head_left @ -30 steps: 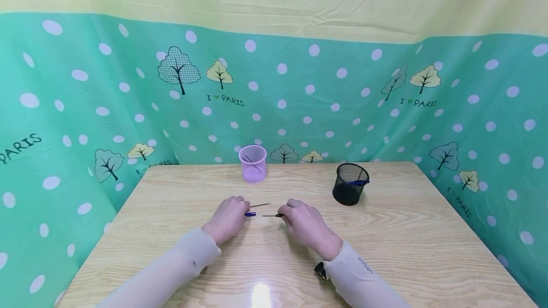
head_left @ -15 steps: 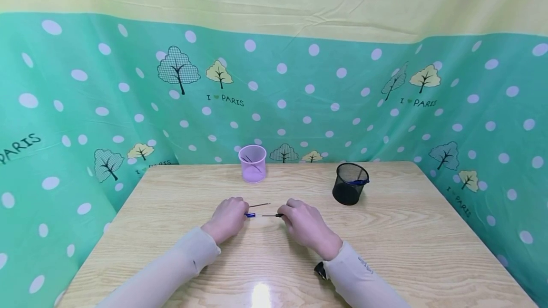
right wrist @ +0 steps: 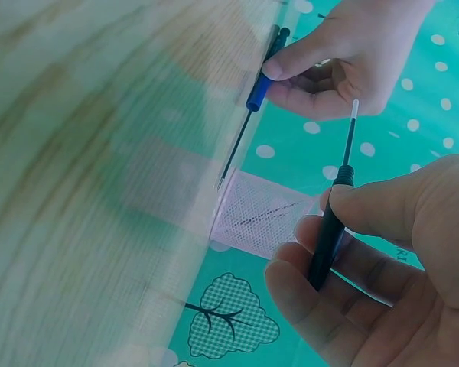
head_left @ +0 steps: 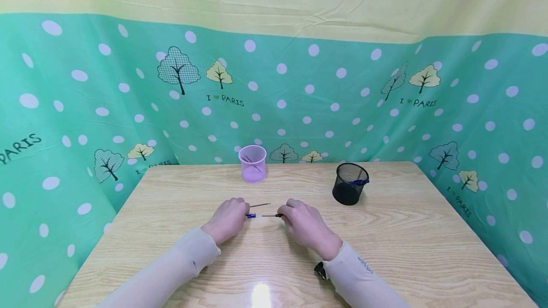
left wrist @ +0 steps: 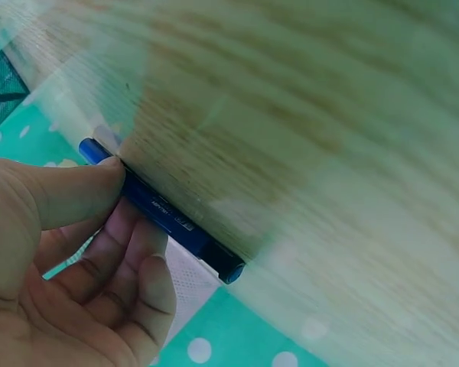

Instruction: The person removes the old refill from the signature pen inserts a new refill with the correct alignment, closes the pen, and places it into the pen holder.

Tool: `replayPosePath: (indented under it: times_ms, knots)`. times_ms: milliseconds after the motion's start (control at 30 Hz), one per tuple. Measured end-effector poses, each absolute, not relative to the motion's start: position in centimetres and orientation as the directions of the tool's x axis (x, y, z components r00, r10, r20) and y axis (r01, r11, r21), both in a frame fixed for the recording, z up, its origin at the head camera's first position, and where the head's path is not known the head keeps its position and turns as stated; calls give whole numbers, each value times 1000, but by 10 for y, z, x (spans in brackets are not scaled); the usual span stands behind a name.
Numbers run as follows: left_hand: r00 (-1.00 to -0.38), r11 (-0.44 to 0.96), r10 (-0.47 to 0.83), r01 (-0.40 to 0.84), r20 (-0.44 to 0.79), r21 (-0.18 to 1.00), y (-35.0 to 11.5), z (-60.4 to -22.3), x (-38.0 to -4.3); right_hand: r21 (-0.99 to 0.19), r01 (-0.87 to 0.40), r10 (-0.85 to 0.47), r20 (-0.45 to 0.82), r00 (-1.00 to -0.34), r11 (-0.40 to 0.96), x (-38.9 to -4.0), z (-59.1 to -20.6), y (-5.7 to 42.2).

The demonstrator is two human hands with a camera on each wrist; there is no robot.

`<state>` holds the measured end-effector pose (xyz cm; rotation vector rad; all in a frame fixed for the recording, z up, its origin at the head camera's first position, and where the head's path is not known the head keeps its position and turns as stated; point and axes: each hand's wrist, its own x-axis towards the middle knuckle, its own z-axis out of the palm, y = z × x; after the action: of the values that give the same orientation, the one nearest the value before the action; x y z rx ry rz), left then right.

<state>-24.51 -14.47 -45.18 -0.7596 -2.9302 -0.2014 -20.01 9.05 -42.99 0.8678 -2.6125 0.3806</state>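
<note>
At my left hand (head_left: 227, 220), thumb and fingers pinch one blue pen barrel (left wrist: 166, 212); its near end juts out toward my right side. My right hand (head_left: 308, 225) grips one black pen section (right wrist: 330, 233) between thumb and fingers. From that section one thin dark rod (right wrist: 349, 143) projects toward my left hand and ends in a pale tip, apart from the blue barrel. Count held: one item per hand.

Just beyond my left fingers I record one loose thin rod (head_left: 259, 205) on the tabletop (head_left: 406, 232); whether it touches those fingers I cannot tell.

Farther out, ahead of my left hand and slightly to its right, stands one lilac cup (head_left: 254, 175) holding at least two dark sticks (head_left: 255, 165); an exact count is not possible. Beyond my right hand, out to its right, stands one black mesh cup (head_left: 346, 195) with blue contents (head_left: 358, 182), number of pieces unclear. Cups total: two, both upright. Ahead of both hands hangs dotted green cloth (head_left: 265, 80).
</note>
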Motion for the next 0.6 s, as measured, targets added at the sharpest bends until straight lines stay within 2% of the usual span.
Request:
replayPosePath:
  times_ms: [600]
  knots:
    - [-857,859,496,507,139,64,-143,-449,-243,-142,-619,-523,413,-746,772,-200,-427,91]
